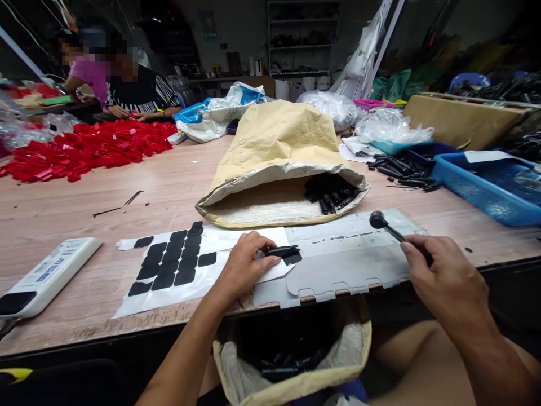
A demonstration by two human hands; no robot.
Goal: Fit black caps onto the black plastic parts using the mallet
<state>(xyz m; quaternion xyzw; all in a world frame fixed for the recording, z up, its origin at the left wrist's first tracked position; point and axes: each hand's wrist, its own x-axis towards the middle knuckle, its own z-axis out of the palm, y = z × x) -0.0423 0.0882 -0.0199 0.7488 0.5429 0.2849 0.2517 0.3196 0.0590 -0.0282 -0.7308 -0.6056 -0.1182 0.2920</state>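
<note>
My left hand pinches a slim black tube-like part just over the grey mat's left end. A black rounded-square patch lies right beside that part. In my right hand is the handle of a small black mallet, its round head raised over the right end of the grey mat. Left of my left hand, a white backing sheet carries several black rounded-square patches in rows. Whether the tube part touches the mat I cannot tell.
An open paper sack with black parts lies behind the mat; another sack hangs below the table edge. Red pieces, a white power strip and a blue basket surround the area. Two people sit at the back left.
</note>
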